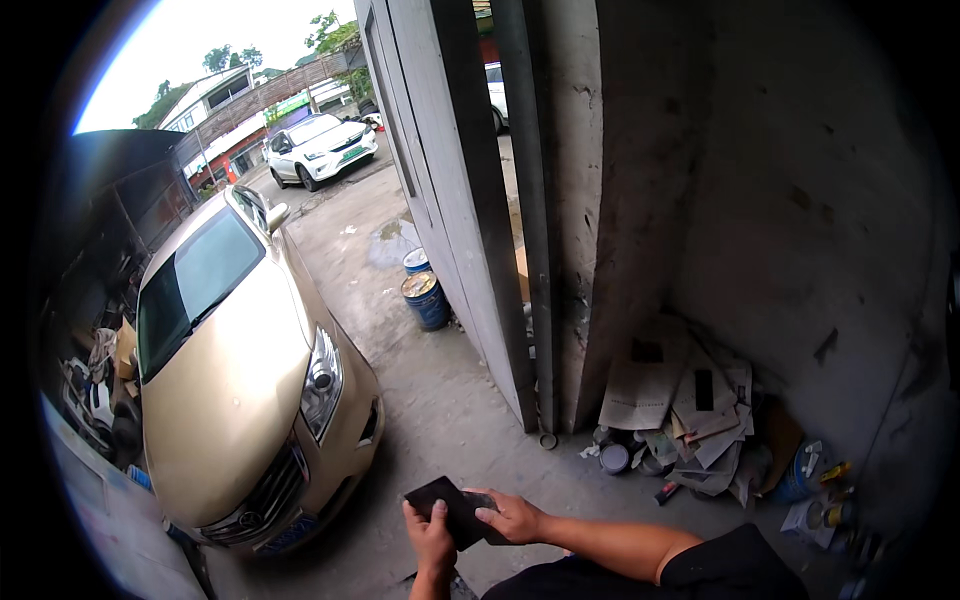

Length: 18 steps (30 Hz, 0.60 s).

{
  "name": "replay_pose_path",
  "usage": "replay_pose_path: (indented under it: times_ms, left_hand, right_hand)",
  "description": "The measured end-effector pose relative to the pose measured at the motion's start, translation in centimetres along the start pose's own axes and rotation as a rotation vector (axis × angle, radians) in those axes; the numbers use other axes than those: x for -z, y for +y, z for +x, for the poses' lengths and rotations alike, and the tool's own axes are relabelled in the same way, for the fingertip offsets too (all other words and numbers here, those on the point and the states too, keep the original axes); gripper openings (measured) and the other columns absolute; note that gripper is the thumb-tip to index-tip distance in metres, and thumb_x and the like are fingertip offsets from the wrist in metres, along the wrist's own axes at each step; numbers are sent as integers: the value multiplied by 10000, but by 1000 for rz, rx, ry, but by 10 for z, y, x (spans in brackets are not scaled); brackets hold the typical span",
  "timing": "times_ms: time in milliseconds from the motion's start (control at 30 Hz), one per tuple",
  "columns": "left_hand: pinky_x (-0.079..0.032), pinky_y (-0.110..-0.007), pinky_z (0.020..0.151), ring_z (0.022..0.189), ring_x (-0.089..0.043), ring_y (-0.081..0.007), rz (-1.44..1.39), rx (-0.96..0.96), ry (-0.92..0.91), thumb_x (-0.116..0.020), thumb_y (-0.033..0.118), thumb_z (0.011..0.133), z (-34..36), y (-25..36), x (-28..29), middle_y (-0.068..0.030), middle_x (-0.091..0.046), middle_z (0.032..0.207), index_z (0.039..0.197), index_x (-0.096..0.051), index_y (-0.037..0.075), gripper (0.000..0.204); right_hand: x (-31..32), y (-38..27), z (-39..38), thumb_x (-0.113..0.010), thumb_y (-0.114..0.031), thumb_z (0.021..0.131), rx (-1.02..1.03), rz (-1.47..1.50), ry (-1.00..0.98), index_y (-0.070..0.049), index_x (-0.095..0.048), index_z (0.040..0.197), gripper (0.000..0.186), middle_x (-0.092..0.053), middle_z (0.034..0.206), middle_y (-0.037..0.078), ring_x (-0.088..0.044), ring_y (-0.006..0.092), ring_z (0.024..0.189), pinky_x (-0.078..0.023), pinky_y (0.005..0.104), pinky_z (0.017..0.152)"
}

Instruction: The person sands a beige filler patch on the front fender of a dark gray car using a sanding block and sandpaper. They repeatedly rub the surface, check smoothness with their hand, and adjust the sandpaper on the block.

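A black, stiff-looking rectangular sheet (455,512), which looks like sandpaper, is held low in front of my body. My left hand (430,540) grips its left side, thumb on top. From the other side my right hand (513,518) pinches its right part, the thumb on the upper face and the fingers curled behind. The sheet seems folded or doubled, but I cannot tell which. Its underside is hidden.
A gold car (230,370) stands at the left, its front toward me. Beside a tall grey door panel (450,200) is a blue drum (426,302). Papers (700,410) and cans (614,459) lie piled along the right wall. A white car (320,150) is parked outside.
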State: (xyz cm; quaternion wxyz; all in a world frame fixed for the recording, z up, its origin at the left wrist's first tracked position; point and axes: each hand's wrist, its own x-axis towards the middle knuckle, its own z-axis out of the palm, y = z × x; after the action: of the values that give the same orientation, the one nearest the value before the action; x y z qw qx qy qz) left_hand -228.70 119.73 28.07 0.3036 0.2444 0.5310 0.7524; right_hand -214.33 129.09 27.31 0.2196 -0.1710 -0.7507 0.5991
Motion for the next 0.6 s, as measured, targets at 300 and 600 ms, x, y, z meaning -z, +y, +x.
replay_pose_path:
  times_ms: [300, 600]
  left_hand:
    - [-501, -281, 731, 851, -596, -146, 270, -100, -27, -584, 63, 921, -12, 0, -4, -72, -609, 967, 1074, -469, 32, 194]
    - [-497, -282, 754, 824, -618, -140, 272, -124, -40, -611, 51, 891, -1, 16, -5, -85, -659, 933, 1007, -532, 17, 144]
  right_hand:
    - [-2, 7, -4, -510, -212, 949, -98, -36, -104, 25, -389, 1374, 501, -578, 1152, 289, -569, 401, 1086, -435, 397, 948]
    - [2, 5, 0, -493, -153, 899, 9, -192, -147, 81, -338, 1361, 541, -515, 1257, 294, -487, 405, 1203, -397, 425, 1005]
